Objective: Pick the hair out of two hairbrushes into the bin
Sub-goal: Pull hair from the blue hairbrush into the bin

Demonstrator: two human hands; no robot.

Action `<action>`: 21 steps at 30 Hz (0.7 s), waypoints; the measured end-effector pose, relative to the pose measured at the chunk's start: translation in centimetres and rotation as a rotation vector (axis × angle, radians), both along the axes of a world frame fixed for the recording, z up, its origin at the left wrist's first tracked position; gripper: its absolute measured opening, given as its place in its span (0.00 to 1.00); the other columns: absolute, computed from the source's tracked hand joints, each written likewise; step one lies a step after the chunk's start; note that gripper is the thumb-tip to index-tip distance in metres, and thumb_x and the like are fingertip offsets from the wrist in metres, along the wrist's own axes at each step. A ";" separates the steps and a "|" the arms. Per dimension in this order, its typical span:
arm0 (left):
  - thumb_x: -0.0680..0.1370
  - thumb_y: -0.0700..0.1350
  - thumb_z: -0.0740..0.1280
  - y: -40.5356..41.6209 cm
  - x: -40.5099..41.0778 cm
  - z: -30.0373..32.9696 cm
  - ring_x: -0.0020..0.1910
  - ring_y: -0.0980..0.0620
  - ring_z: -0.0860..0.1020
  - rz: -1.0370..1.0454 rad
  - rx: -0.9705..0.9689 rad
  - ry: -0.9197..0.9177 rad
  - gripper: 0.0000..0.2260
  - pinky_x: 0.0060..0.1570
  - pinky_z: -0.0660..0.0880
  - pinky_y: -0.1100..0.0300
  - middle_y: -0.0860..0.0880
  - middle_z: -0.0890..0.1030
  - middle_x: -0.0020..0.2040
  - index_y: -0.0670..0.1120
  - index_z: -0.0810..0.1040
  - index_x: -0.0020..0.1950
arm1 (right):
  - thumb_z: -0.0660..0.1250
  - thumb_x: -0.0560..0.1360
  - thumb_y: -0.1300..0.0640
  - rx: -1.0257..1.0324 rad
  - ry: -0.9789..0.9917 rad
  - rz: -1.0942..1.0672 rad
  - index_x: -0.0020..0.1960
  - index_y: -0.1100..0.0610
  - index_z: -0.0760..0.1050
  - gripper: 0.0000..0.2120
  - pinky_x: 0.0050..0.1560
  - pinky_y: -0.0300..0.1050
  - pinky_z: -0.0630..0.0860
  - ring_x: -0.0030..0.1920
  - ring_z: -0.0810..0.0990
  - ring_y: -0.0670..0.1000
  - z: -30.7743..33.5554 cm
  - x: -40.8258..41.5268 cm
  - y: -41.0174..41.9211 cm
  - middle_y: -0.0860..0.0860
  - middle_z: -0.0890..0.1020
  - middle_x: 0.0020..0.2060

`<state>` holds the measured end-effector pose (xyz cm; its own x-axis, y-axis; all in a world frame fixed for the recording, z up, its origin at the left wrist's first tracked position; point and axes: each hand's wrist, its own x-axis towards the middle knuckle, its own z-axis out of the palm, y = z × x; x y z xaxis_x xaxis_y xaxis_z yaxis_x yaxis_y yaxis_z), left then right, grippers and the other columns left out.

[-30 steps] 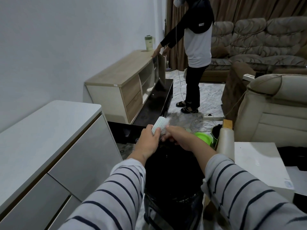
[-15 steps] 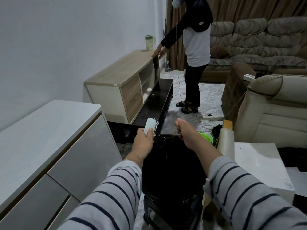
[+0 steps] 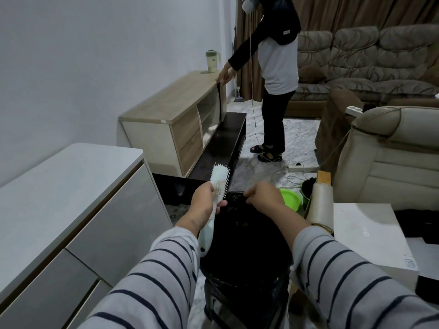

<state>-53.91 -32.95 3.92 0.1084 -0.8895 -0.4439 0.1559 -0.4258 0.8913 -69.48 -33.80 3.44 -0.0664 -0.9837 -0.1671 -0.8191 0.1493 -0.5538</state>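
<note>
Left hand [image 3: 206,201] grips hairbrush [image 3: 217,193] — right hand [image 3: 263,197] pinched over bin [image 3: 244,245]; white cabinet [image 3: 71,186] beside.

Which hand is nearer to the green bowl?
Right. The right hand is just beside the green bowl; the left hand, gripping the hairbrush, is farther left.
</note>
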 end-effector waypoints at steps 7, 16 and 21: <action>0.77 0.43 0.51 -0.1 -0.3 -0.1 0.22 0.50 0.76 -0.055 -0.001 0.093 0.14 0.19 0.61 0.69 0.46 0.75 0.38 0.45 0.75 0.51 | 0.70 0.71 0.51 -0.336 -0.164 0.028 0.40 0.48 0.78 0.02 0.55 0.52 0.75 0.45 0.77 0.49 1.7 1.3 -0.8 0.49 0.79 0.40; 0.72 0.30 0.52 0.6 -1.7 1.1 0.29 0.48 0.72 -0.156 -0.073 0.017 0.22 0.22 0.63 0.67 0.40 0.75 0.44 0.43 0.75 0.60 | 0.68 0.72 0.54 -0.502 -0.107 0.079 0.49 0.54 0.81 0.08 0.53 0.48 0.74 0.51 0.80 0.53 0.9 2.3 0.0 0.51 0.82 0.49; 0.72 0.25 0.54 0.5 -1.5 1.2 0.38 0.48 0.79 -0.221 -0.179 -0.158 0.29 0.28 0.68 0.67 0.43 0.81 0.47 0.47 0.75 0.67 | 0.67 0.71 0.54 -0.507 -0.142 0.087 0.47 0.50 0.79 0.05 0.51 0.53 0.77 0.45 0.80 0.51 1.0 2.4 -0.4 0.47 0.80 0.41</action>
<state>-55.41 -32.47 5.11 -0.0410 -0.9617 -0.2709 -0.0686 -0.2678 0.9610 -67.06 -34.22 4.41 0.0078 -0.9442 0.3292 -0.7285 -0.2309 -0.6450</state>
